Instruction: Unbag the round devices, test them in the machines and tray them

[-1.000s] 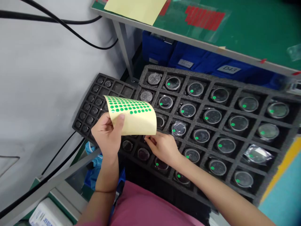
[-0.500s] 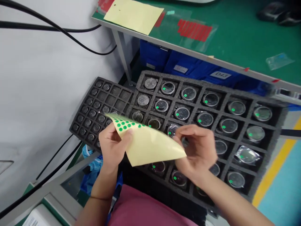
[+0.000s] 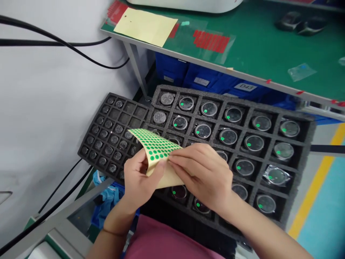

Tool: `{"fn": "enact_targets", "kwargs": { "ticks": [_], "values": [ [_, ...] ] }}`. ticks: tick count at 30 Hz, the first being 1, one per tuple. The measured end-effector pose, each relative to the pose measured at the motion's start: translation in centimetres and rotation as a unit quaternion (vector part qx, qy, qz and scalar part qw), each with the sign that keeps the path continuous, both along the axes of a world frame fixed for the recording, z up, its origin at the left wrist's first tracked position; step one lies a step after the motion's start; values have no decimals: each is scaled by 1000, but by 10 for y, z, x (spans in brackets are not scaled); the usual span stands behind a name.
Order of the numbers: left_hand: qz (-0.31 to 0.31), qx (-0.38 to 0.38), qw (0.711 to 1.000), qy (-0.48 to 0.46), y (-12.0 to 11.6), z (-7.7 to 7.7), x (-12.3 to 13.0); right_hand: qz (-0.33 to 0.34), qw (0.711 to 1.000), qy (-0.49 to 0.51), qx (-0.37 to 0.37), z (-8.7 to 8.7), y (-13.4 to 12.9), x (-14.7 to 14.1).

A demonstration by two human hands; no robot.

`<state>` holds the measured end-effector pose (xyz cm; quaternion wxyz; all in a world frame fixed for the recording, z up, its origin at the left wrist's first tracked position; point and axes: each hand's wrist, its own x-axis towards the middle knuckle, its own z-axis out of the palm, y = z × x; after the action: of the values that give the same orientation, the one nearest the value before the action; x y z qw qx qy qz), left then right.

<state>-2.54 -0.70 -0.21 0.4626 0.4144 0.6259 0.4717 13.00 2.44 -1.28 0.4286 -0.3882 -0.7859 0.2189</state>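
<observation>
A yellow sticker sheet [image 3: 167, 176] with rows of round green stickers is bent in front of me. My left hand [image 3: 142, 176] grips its left edge, thumb on top. The fingers of my right hand [image 3: 202, 172] are pinched at the sheet, by the lowest row of green dots; whether a sticker is between the fingertips cannot be made out. Beneath both hands lies a large grey foam tray [image 3: 285, 167] with round watch-like discs in its compartments, most bearing a green dot. The discs in the upper left compartments show no dot.
A second foam tray [image 3: 124, 118] with smaller discs lies to the left. Behind is a green table [image 3: 256, 46] with a yellow sheet [image 3: 145, 27] and red strips [image 3: 211, 41]. Blue bins [image 3: 206, 77] stand under it. Black cables [image 3: 54, 28] run along the left wall.
My right hand has moved left from the sheet's right corner to the green stickers. The sheet has turned so more green dots show. The view has shifted slightly.
</observation>
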Motion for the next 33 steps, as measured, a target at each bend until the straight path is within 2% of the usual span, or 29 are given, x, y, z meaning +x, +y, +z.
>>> {"fn": "enact_targets", "kwargs": {
  "ticks": [5,10,17,20,22,24,26,27,29,30,33],
  "values": [
    [-30,0,1000,4,-2,0,-2,7,999,29,-20,0,0,1],
    [-53,37,998,19,-1,1,-6,6,998,41,-40,-1,0,1],
    [-66,34,997,34,-1,1,-4,12,1000,6,4,-6,-4,1],
    [-45,17,998,37,0,-1,-13,1,1000,-4,15,-7,-7,1],
    [8,14,999,51,3,-4,-26,-20,1000,8,11,-10,-14,-2],
    [97,26,992,71,7,-8,-42,-10,998,10,-56,-18,-25,-9],
    [183,45,978,86,11,-12,-57,67,980,-60,-180,-31,-40,-19],
    [210,54,972,91,13,-13,-63,114,958,-114,-238,-39,-47,-25],
    [229,66,966,98,15,-16,-70,175,911,-213,-307,-52,-59,-35],
    [228,70,966,102,15,-17,-71,183,897,-243,-322,-56,-62,-39],
    [226,80,964,115,16,-21,-69,169,881,-277,-344,-61,-66,-47]
  ]
}}
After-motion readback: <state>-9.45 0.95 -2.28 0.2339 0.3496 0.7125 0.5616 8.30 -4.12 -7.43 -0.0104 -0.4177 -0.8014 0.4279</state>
